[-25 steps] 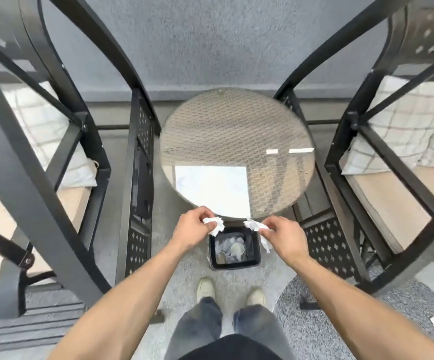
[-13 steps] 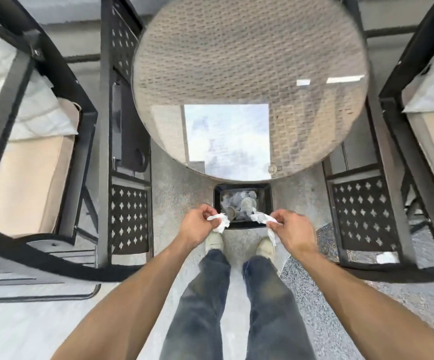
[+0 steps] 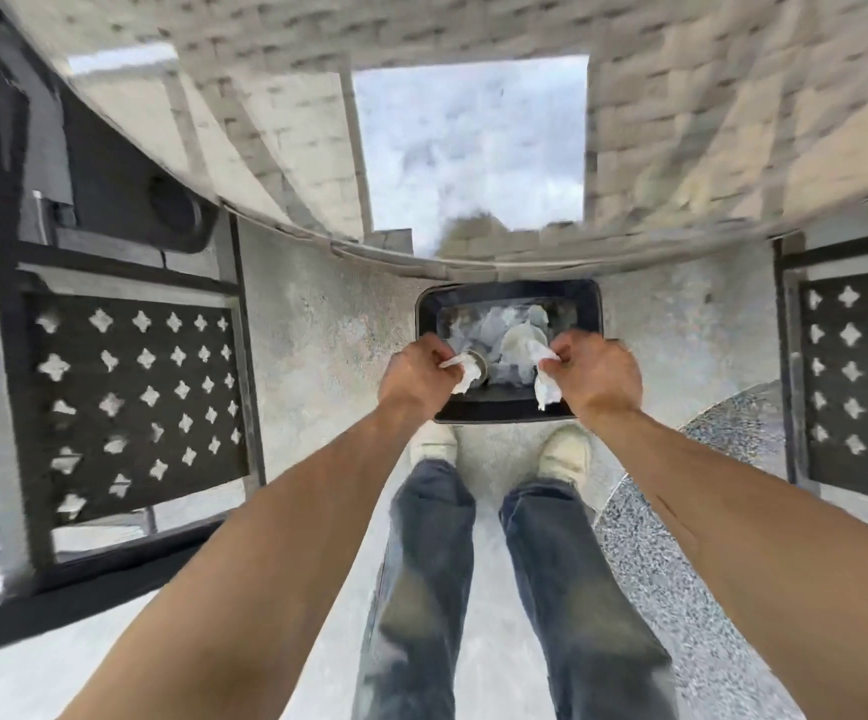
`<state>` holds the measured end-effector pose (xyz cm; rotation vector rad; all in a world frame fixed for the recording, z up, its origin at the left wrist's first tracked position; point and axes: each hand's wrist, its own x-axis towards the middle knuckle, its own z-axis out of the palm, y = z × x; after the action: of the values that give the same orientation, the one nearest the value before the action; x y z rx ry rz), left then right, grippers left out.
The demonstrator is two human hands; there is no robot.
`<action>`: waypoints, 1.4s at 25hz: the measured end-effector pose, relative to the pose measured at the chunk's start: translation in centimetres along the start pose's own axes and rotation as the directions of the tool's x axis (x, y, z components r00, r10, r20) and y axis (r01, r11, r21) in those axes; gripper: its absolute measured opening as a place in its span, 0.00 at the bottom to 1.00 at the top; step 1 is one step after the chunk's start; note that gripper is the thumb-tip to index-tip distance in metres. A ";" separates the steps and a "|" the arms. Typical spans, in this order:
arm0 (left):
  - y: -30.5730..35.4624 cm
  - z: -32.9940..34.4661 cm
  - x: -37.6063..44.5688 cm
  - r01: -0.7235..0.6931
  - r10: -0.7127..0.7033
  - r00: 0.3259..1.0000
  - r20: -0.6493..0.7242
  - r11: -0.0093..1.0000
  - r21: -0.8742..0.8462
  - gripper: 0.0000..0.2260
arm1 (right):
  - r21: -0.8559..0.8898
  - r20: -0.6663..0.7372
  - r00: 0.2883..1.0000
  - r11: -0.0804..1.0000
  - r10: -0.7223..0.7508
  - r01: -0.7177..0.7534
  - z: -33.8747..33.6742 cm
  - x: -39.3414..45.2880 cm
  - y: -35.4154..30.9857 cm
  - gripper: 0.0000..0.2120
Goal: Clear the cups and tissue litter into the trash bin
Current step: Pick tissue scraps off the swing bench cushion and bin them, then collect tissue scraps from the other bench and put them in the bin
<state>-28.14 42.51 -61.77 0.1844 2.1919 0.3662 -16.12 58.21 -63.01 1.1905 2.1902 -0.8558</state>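
Observation:
A black rectangular trash bin (image 3: 509,295) stands on the floor under the table's near edge, with crumpled tissues and cups (image 3: 517,332) inside. My left hand (image 3: 418,379) pinches a white crumpled tissue (image 3: 465,374) over the bin's left side. My right hand (image 3: 597,374) pinches another white tissue (image 3: 546,384) over the bin's right side. Both tissues hang from my fingertips above the bin's opening.
The round glass-topped wicker table (image 3: 681,122) fills the top of the view, close above the bin. Black metal chair frames with star-shaped cutouts stand at the left (image 3: 136,392) and right (image 3: 858,376). My feet (image 3: 567,454) stand just behind the bin.
My head has dipped and the view has closed in on the bin. Both hands, still holding the tissues, have moved from the bin's near edge to above its opening.

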 end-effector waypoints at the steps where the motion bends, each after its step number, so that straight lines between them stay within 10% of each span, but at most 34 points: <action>1: -0.2 0.8 0.9 0.007 -0.007 1.000 -0.007 1.000 0.006 0.10 | -0.001 -0.010 1.000 1.000 0.000 0.000 0.9 0.8 0.1 0.07; 21: 9.4 -14.4 -20.4 -0.350 0.373 0.926 -0.065 0.908 0.231 0.27 | -0.208 -0.076 0.959 0.945 -0.273 0.253 -18.8 -18.9 -5.0 0.33; 35: 23.9 -29.3 -32.9 -0.753 0.915 0.402 -0.005 0.334 0.566 0.42 | -0.234 -0.633 0.726 0.961 -0.267 0.149 -39.5 -35.5 -5.3 0.39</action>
<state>-31.74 50.81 -12.52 1.7734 2.2782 0.4161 -8.27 65.22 -10.68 1.3115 2.9491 -0.3166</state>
